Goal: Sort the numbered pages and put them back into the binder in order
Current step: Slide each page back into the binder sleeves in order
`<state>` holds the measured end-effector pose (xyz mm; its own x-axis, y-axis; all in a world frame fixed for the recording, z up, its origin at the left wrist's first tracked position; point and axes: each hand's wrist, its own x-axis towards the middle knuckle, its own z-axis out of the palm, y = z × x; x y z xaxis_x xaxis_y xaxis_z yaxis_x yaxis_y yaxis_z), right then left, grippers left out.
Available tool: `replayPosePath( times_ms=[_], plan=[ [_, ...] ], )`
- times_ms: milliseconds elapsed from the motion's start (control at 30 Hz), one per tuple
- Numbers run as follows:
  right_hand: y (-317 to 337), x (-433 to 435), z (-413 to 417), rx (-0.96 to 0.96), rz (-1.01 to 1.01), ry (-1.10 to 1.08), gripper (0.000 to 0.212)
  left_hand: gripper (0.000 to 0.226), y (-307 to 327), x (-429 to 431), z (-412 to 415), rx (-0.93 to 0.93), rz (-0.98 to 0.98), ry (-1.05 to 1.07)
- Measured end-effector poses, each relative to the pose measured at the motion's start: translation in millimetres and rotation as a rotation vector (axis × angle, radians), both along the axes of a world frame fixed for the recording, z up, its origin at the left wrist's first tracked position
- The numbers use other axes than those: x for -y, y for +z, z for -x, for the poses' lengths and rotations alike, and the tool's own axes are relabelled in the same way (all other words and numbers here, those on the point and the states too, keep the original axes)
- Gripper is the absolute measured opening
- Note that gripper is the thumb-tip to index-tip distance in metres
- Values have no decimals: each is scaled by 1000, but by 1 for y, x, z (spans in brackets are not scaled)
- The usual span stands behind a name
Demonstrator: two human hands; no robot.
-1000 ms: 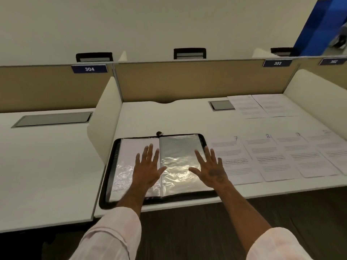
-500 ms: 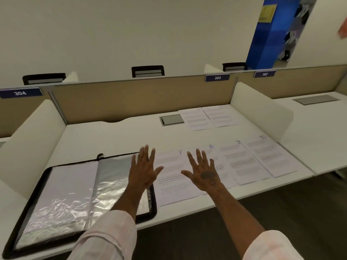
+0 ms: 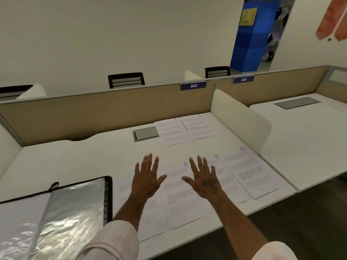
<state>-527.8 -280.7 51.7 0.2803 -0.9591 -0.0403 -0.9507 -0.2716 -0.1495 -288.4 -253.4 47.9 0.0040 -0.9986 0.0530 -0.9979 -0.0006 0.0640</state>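
The black binder [image 3: 108, 196] lies open at the lower left, its shiny plastic sleeves showing. A row of numbered pages runs along the desk's front edge: one under my left arm with its number hidden, page 8 [image 3: 180, 199], page 9 [image 3: 223, 177] and page 10 [image 3: 249, 171]. Pages 5 [image 3: 172, 131] and 6 [image 3: 201, 126] lie at the back. My left hand [image 3: 147, 177] hovers with spread, straight fingers over the leftmost page. My right hand [image 3: 205, 178] is spread the same way between pages 8 and 9. Neither holds anything.
A white side divider [image 3: 240, 119] stands right of the pages, with desk 302 beyond it. A beige back partition [image 3: 93, 113] bounds the desk, and a grey cable hatch [image 3: 146, 133] sits beside page 5. The desk's front edge [image 3: 244, 214] runs just below the pages.
My view has swung right, from the binder to the row of pages. Both hands moved right with it, from over the binder sleeves to over the pages, staying spread.
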Motion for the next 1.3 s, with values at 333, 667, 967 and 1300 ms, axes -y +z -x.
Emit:
replayPosePath(
  times_ms=[333, 667, 967, 1300],
  plan=[
    [-3, 122, 16, 36, 8, 15, 107, 111, 0, 131, 17, -22, 6, -8],
    [-42, 220, 16, -2, -96, 28, 85, 110, -22, 213, 19, -47, -43, 51],
    [-87, 319, 2, -23, -81, 147, 85, 105, -56, 278, 21, -65, -126, 205],
    [-125, 402, -21, 23, -112, 230, 85, 102, -105, 361, 29, -76, -221, 215]
  ],
)
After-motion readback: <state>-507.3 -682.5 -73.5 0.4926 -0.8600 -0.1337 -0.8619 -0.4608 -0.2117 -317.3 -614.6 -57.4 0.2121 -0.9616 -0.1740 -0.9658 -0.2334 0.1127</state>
